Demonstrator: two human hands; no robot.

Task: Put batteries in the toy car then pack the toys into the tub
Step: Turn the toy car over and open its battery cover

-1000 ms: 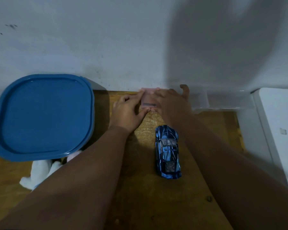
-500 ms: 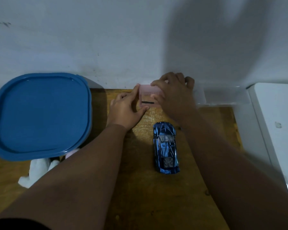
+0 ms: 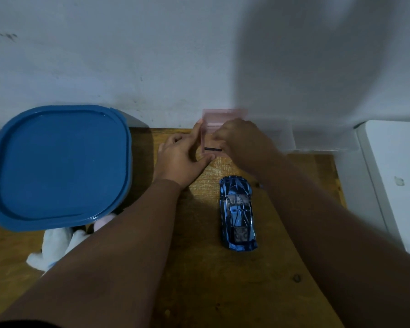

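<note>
Noted both hands together on a small pink box (image 3: pixel 223 116), at the far edge of the tabletop (image 3: pixel 223 292) against the wall. Judged the step as opening that box to get at batteries; saw no batteries.

Advised, as judgement only: brace the box low with the left, lift the lid with the right without tipping it, keep the car within easy reach.

Found left hand (image 3: pixel 180 159) pinching the box's left side between thumb and forefinger, other fingers loosely curled. Found right hand (image 3: pixel 242 143) blurred, fingers bent over the box's top and front; could not tell whether gripping the lid or reaching inside.

Logged toy car (image 3: pixel 237 211) on its wheels just behind the right hand, beside the right forearm, untouched. Logged tub (image 3: pixel 57 166), blue lid on, well left of the left hand; white soft toy (image 3: pixel 55 247) beside the left forearm.
</note>
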